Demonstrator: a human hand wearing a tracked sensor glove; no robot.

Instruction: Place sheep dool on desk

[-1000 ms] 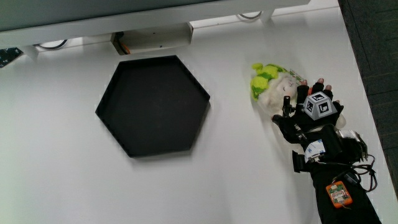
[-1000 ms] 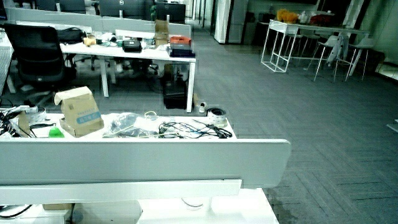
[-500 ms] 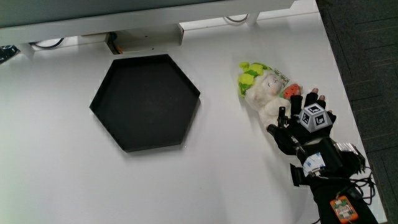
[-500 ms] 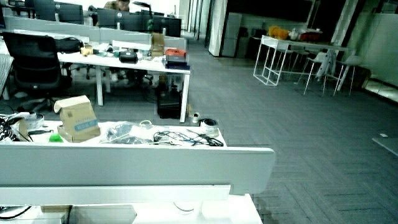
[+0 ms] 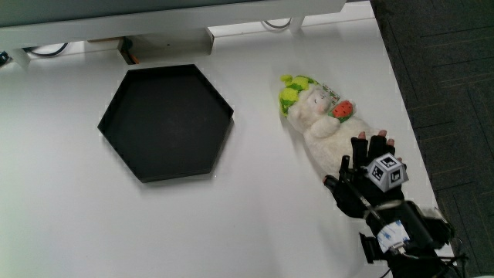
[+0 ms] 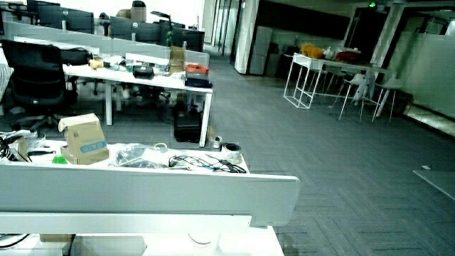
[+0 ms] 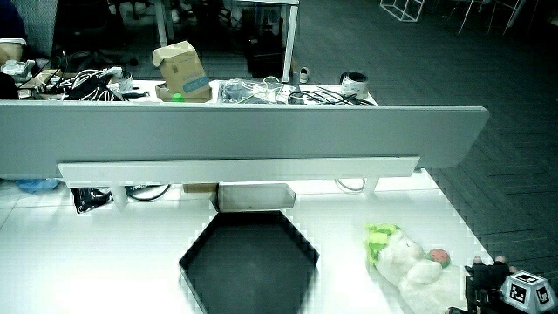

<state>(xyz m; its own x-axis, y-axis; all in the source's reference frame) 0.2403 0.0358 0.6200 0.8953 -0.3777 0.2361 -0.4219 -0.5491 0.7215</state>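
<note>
The sheep doll (image 5: 323, 128) is white and fluffy, with a green tuft at its head and a small red piece on its front. It lies flat on the white table (image 5: 255, 220), beside the black hexagonal tray (image 5: 164, 117). The gloved hand (image 5: 369, 166) rests at the doll's tail end, nearer to the person, fingers spread and not closed around it. The fingertips (image 5: 360, 144) just reach the doll's fur. In a side view the doll (image 7: 408, 263) lies beside the tray (image 7: 249, 258), and the hand (image 7: 510, 288) shows near the table's edge.
A low grey partition (image 7: 244, 131) with a white rail runs along the table's edge farthest from the person. In a side view (image 6: 142, 195) only this partition and the office past it show. The table's side edge (image 5: 401, 116) passes close by the doll and hand.
The hand has drawn back toward the person, off the doll, which it covered a second ago. The doll stays on the table beside the tray, now almost fully in sight.
</note>
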